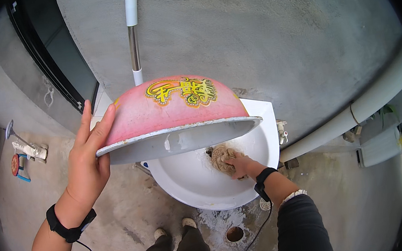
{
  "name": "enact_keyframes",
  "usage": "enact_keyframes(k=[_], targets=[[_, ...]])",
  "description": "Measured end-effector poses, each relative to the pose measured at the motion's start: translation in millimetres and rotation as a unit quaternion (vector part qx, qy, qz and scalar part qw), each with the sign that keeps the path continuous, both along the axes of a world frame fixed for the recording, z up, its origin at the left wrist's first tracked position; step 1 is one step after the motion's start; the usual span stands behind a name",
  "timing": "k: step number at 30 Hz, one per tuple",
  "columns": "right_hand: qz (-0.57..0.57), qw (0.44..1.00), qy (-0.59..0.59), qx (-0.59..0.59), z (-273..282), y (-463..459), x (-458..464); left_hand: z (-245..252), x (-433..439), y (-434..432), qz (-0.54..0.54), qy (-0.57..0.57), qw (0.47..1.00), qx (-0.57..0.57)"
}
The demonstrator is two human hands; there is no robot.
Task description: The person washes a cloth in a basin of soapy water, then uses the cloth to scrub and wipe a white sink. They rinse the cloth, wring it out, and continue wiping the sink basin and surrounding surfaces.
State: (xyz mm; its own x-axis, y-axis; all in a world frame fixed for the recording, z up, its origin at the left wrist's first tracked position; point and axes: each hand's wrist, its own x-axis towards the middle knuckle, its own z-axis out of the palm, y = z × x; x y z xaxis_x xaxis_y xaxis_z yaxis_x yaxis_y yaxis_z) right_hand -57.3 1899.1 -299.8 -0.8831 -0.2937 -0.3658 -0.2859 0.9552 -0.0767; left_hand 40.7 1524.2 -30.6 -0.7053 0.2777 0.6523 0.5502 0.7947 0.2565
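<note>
A pink enamel basin (132,117) with a decorated outside and a chipped white rim is tipped on its side above the sink. My left hand (92,146) grips its left edge, thumb and fingers on either side of the rim. Below it, a white ceramic washbasin (189,187) stands against the wall. My right hand (241,163) presses on a wet, bunched beige cloth (224,158) near the middle of the washbasin. The basin hides the rear left of the washbasin and whatever tap may be there.
A white and metal pipe (134,47) runs down the grey wall. A small tap (282,132) sits right of the washbasin. The wet floor has a round hole (234,234). At the far left are a small stool (20,168) and a door (60,48). Cables hang from both wristbands.
</note>
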Motion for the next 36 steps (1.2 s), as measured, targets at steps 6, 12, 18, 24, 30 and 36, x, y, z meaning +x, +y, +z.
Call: enact_keyframes(k=[6, 12, 18, 24, 30, 36], targets=[[0.066, 0.985, 0.118, -0.106, 43, -14, -44, -18, 29, -88, 0.161, 0.031, 0.986, 0.003], [0.295, 0.91, 0.292, -0.017, 61, -86, -104, -76, 83, -170, 0.273, -0.085, 0.915, 0.286], [0.192, 0.918, 0.195, 0.286, -29, -105, -120, -115, 92, -173, 0.299, -0.053, 0.839, 0.451], [0.03, 0.96, 0.062, 0.272, -37, 11, -89, -124, 91, -186, 0.297, -0.078, 0.836, 0.454], [-0.027, 0.963, -0.009, 0.269, 1, 39, -59, -124, 90, -196, 0.272, -0.097, 0.822, 0.49], [0.021, 0.989, -0.118, 0.09, -16, -69, -7, -124, 86, -197, 0.234, -0.094, 0.799, 0.547]])
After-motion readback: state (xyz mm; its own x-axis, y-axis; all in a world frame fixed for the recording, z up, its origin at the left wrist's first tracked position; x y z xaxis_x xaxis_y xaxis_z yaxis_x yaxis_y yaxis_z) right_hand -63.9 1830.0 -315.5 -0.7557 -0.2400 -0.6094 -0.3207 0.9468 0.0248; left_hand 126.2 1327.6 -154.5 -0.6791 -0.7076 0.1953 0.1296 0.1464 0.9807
